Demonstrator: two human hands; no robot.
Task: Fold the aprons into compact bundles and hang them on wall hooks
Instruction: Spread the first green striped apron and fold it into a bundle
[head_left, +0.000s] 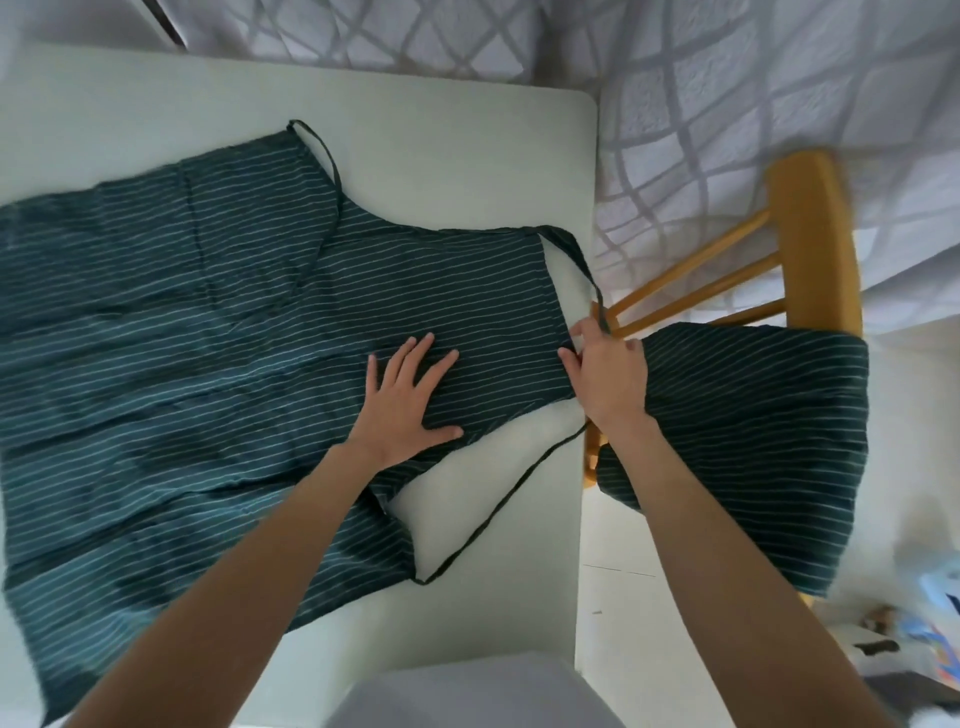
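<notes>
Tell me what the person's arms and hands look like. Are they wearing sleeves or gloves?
No gloves and no sleeves in view. Both forearms are bare up to the picture's edge. The left hand and right hand are bare too, with no rings, watch or bracelets showing.

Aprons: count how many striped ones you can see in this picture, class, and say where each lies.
2. One apron lies spread on the table; a second apron is draped over the wooden chair. Others could be out of view.

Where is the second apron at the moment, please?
In the head view it lies draped over the wooden chair on the right, beside the table's edge: second apron.
</notes>
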